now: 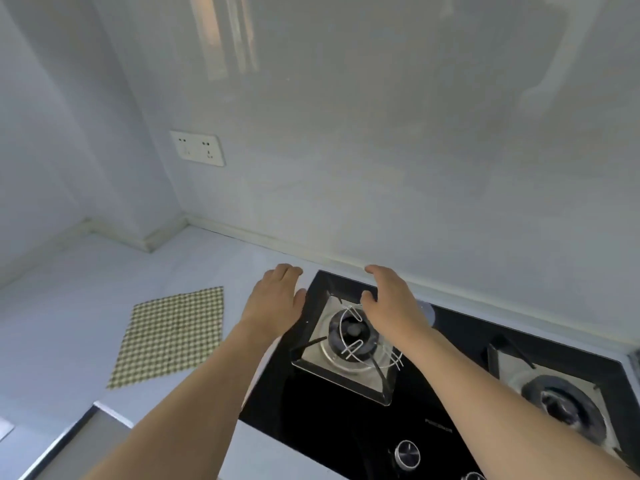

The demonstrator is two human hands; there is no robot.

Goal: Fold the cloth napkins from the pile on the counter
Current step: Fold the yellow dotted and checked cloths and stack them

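Note:
One green-and-white checked cloth napkin (173, 336) lies flat and unfolded on the pale counter (69, 323), left of the stove. Both of my arms reach forward, well to the right of the napkin. My left hand (273, 299) hovers over the counter at the stove's left edge, palm down, fingers relaxed, holding nothing. Above the left burner, my right hand (389, 303) is held out with loosely spread fingers and is empty. No pile of napkins shows in the head view.
A black glass gas stove (311, 420) fills the right side, with a left burner and wire pot stand (353, 336), a right burner (561, 403) and a knob (407, 453). A wall socket (197, 148) sits on the back wall. The counter's front edge runs at lower left.

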